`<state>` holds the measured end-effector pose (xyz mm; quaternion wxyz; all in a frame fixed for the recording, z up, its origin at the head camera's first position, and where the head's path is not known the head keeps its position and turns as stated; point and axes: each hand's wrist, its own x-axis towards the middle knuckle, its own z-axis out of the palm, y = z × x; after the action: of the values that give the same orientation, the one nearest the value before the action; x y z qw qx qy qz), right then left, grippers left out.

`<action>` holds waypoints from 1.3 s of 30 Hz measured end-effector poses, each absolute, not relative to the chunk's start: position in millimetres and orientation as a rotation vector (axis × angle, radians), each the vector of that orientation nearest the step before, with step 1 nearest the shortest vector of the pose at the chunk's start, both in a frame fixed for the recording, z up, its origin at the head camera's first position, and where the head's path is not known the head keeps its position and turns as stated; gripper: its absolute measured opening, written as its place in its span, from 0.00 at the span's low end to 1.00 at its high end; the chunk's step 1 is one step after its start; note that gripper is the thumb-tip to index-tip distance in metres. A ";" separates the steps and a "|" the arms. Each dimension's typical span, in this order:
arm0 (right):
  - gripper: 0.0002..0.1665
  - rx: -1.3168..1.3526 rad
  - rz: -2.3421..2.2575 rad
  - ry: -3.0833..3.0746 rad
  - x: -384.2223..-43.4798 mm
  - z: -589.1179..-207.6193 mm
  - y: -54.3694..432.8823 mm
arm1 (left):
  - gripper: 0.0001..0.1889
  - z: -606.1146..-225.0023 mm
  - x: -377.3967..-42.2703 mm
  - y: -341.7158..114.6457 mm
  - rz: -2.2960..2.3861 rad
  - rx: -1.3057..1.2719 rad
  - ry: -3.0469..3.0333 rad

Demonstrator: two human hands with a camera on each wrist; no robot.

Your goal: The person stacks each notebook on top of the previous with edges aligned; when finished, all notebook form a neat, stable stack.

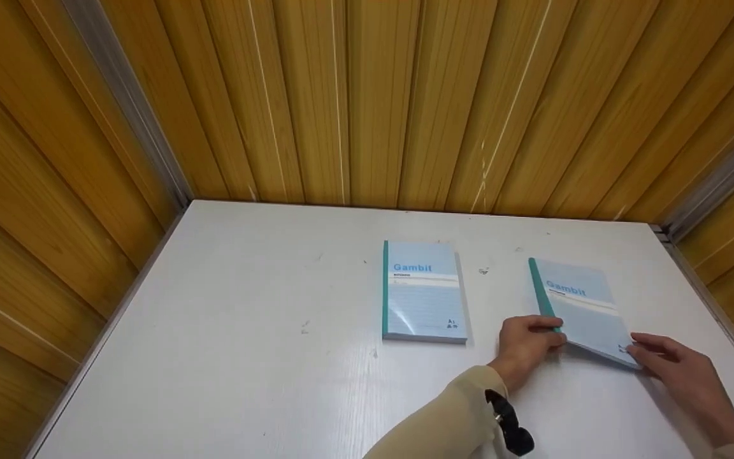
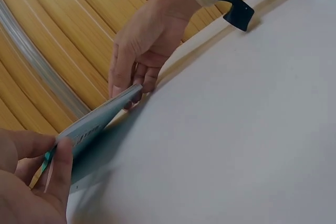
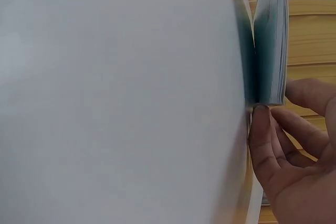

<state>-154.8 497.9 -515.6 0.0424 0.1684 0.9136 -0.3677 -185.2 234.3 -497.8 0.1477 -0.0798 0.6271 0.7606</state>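
A light-blue notebook (image 1: 587, 312) with a green spine, marked "Gambit", is at the right of the white table. Its near edge is tilted up off the tabletop. My left hand (image 1: 528, 344) pinches the near end of the spine between thumb and fingers; the left wrist view shows this left hand (image 2: 39, 177) on the green edge. At the near right corner my right hand (image 1: 682, 373) holds the same notebook. In the right wrist view, the right hand (image 3: 302, 150) has its thumb and fingers about the corner of the notebook (image 3: 270, 51).
A matching notebook (image 1: 421, 299) lies flat left of the held one, its green spine on the left. The white table (image 1: 246, 350) carries small dark marks. Yellow wood-look panels (image 1: 373, 102) with metal corner posts (image 1: 141, 108) rise behind and beside it.
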 end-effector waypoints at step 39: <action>0.33 0.151 -1.522 2.840 -161.7 -488.9 443.8 | 0.11 -494.8 -208.3 156.1 2.142 -0.001 2.066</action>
<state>-161.7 443.8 -488.9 -0.0421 0.0468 0.8796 -0.4715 -208.3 156.1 -494.8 0.0827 -0.0005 0.6920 0.7172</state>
